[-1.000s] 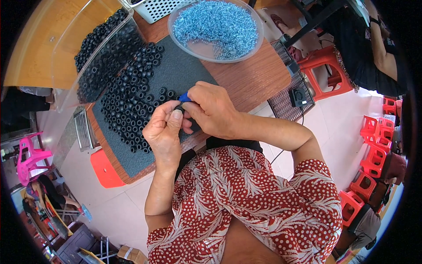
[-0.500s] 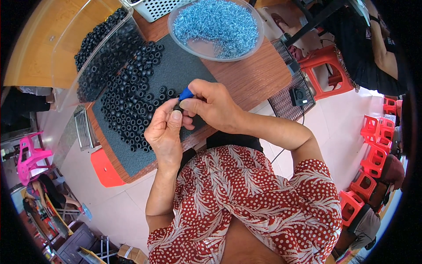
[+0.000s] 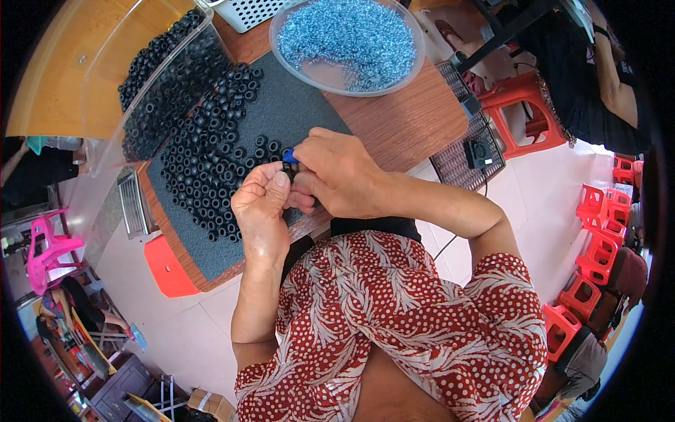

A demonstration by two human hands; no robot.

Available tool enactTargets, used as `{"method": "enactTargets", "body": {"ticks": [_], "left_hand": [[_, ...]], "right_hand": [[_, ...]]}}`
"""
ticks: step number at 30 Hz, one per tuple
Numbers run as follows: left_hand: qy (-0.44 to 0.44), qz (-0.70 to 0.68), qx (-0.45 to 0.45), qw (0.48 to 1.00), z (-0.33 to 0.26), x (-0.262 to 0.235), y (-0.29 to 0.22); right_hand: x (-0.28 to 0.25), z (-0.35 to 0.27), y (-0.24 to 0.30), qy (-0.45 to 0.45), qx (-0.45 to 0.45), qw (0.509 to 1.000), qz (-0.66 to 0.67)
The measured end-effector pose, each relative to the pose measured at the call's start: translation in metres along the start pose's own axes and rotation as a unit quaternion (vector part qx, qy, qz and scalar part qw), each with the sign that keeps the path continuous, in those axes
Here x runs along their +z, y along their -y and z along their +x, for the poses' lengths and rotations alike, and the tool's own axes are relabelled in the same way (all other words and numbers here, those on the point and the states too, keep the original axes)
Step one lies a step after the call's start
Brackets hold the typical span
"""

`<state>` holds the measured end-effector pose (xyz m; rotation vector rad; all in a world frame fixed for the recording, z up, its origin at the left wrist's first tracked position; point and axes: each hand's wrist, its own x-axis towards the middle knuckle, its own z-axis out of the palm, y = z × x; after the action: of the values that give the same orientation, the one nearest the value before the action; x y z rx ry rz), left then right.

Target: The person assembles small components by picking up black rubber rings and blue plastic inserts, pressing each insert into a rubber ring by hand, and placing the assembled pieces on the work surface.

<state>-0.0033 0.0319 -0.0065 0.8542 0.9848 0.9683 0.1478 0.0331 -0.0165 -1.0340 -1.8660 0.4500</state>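
Observation:
My left hand (image 3: 261, 200) is pinched on a small black ring-shaped part (image 3: 287, 169), mostly hidden by the fingers. Right up against it, my right hand (image 3: 339, 174) grips a small blue piece (image 3: 289, 156); only a short bit shows, so its kind is unclear. Both hands meet above the near edge of a dark grey mat (image 3: 295, 91). Loose black ring-shaped parts (image 3: 204, 165) with holes through them lie heaped on the mat, just left of my fingers.
A clear plastic bin (image 3: 214, 32) of more black parts lies tipped at the far left. A round clear tub (image 3: 420, 56) with small blue translucent pieces stands at the back, beside a white perforated basket (image 3: 246, 15). A red stool (image 3: 517, 116) and a person (image 3: 605, 91) are at right.
My right hand has turned and closed in on my left fingertips. The blue piece, which stuck out at a slant before, is now mostly covered by my right fingers.

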Motion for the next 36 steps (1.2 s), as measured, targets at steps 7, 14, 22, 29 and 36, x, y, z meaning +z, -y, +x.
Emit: {"method": "enactTargets", "body": {"ticks": [7,14,22,29,36], "left_hand": [[-0.050,-0.025,0.016,0.998,0.002,0.001,0.003],[-0.050,-0.027,0.036,0.998,-0.003,0.011,0.002],[-0.007,0.019,0.027,0.999,-0.002,0.009,-0.001],[-0.001,0.027,-0.005,1.000,0.000,0.008,-0.006],[0.030,-0.047,0.010,0.998,0.005,0.005,-0.013]], "right_hand": [[0.001,0.004,0.002,-0.016,-0.050,0.997,-0.050],[0.001,0.006,-0.002,-0.020,-0.123,0.989,-0.080],[-0.003,0.001,-0.007,0.015,-0.176,0.978,-0.114],[-0.007,0.005,-0.010,0.003,-0.207,0.974,-0.095],[-0.010,0.009,-0.008,-0.015,-0.141,0.990,-0.021]]}}
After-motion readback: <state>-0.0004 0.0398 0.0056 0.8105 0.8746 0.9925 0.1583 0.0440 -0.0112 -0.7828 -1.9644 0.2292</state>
